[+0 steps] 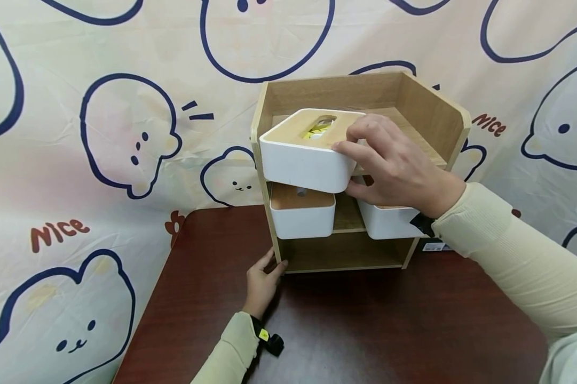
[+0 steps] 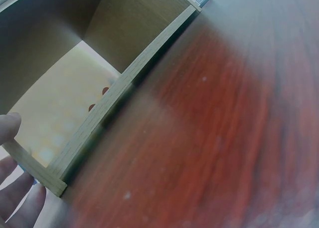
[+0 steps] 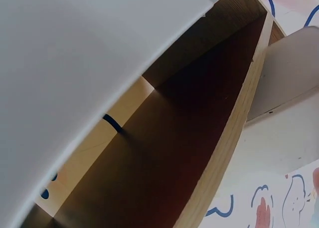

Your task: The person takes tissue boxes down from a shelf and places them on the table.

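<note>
A white tissue box (image 1: 302, 166) with a wooden lid and an oval slot, yellow-and-white material showing inside, is at the upper left of the wooden shelf (image 1: 343, 261). My right hand (image 1: 394, 160) grips its right front corner, with fingers on the lid's edge and thumb lower down. Low on the shelf's left side panel, my left hand (image 1: 261, 285) holds the board's edge. The left wrist view shows that panel (image 2: 37, 170) between thumb and fingers (image 2: 25, 203). A white surface (image 3: 89, 53) fills the upper left of the right wrist view; my right hand's fingers are not visible there.
Two more white boxes with wooden lids, a left one (image 1: 302, 221) and a right one (image 1: 391, 221), sit on the middle tier. The right one is partly hidden by my hand. The shelf stands on a dark red-brown table (image 1: 365, 325) before a cartoon-printed cloth (image 1: 125, 224).
</note>
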{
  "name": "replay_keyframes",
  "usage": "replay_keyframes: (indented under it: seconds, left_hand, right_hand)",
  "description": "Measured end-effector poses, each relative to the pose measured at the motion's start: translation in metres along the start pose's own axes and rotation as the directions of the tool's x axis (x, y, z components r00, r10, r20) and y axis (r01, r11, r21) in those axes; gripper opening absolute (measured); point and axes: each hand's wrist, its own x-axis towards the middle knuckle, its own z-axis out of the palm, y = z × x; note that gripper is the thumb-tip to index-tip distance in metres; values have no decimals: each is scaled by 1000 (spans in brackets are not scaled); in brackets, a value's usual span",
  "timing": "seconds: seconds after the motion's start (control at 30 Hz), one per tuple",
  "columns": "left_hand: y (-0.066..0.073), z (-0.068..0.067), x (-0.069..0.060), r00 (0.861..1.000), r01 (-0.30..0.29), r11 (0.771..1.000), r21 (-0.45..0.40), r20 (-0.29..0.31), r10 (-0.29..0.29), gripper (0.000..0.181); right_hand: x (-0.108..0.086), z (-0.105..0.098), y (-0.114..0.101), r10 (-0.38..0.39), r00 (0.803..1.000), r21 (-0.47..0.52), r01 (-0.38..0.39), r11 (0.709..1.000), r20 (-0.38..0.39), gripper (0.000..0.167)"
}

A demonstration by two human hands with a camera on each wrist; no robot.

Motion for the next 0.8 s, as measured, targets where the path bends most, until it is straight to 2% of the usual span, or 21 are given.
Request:
replay_keyframes:
  seconds: [0.13,0.37,0.63,0.8]
  left_hand:
    - [2,0,0,1000,3,1000,-2,3,-3,53]
    - [3,0,-1,1000,-1,1000,-1,6,1,52]
    - [4,1,-2,1000,2,1000,18,-12,-2,51]
    - [2,0,-2,1000,0,1000,15,-11,0,52]
  right_hand:
    - [-1,0,0,11,1000,0,-11,1000,9,82]
    - [-2,-3,-1,35,996,-11,-35,999,81,68]
    - [-3,-2,-2,6,997,-17,-4,1000,72,63]
    - [-4,-2,-3,0,994,-52,6,999,113,60]
